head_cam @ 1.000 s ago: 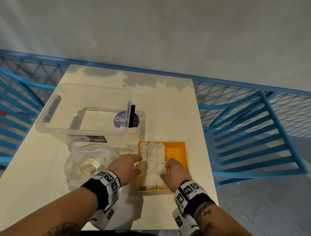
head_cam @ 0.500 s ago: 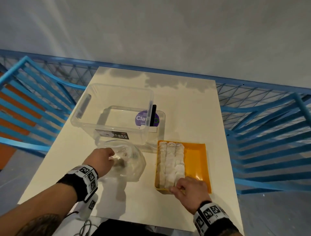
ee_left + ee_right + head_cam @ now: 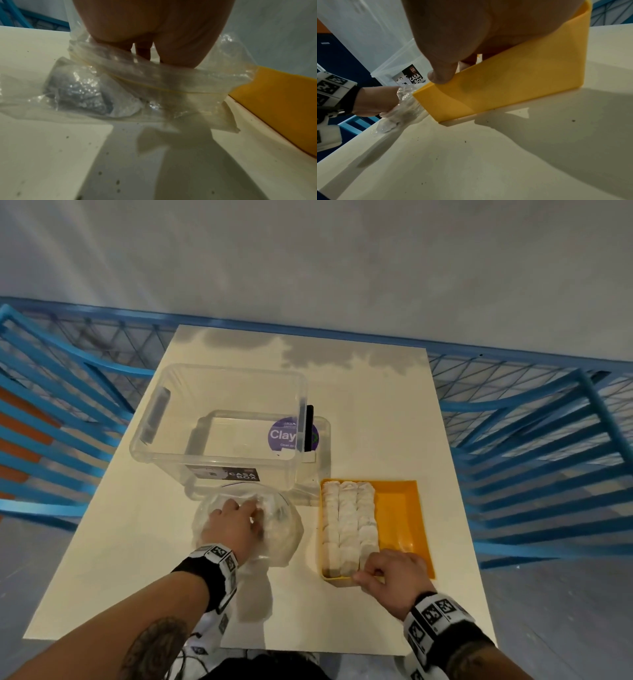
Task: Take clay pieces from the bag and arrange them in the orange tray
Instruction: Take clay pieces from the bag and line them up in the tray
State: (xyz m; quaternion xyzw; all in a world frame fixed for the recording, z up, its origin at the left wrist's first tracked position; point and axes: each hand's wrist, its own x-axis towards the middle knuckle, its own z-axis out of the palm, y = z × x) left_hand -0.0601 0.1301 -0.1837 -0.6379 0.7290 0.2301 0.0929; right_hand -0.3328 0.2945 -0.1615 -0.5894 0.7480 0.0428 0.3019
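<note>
The orange tray [image 3: 397, 515] lies on the table at the right, with three rows of white clay pieces [image 3: 349, 518] along its left side. My right hand [image 3: 368, 571] grips the tray's near wall; in the right wrist view the thumb [image 3: 441, 77] presses the outer face of the tray [image 3: 513, 81]. Left of the tray lies the clear plastic bag [image 3: 284, 529]. My left hand [image 3: 255, 513] is inside it. In the left wrist view the fingers [image 3: 180, 56] disappear behind the crumpled bag [image 3: 171, 88] near a greyish clay lump [image 3: 82, 94]. What they hold is hidden.
A clear storage box [image 3: 219, 378] stands behind the bag on its lid [image 3: 323, 436], close to the tray's far left corner. Blue chairs flank the table on the left [image 3: 51, 422] and right [image 3: 548, 474]. The table's near edge [image 3: 239, 643] is just below my wrists.
My left hand left the tray, moved left to the bag and went inside it. My right hand slid back from the clay rows to the tray's near wall.
</note>
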